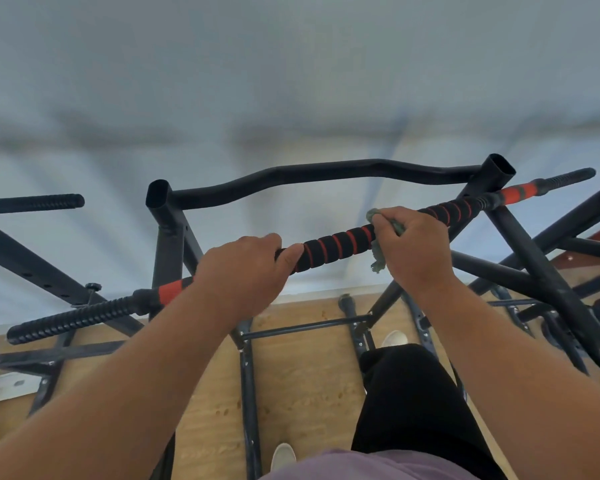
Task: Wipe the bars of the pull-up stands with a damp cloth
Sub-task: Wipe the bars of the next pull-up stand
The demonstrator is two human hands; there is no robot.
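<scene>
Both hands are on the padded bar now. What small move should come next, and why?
Probably slide the right hand, which grips the green cloth around the padded bar, outward toward the bar's right end. The left hand already grips the bar to steady it, and the striped padding beyond the cloth looks not yet covered.

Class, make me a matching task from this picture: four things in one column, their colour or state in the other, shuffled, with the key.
Column one:
1. left hand
2. cloth
3. curved rear bar
4. foam grip

Column two:
A. plain black
B. green, pressed on the bar by the right hand
C. black with red spiral stripes
D. gripping the bar bare

Pairs: 1-D, 2-B, 3-A, 4-C
</scene>
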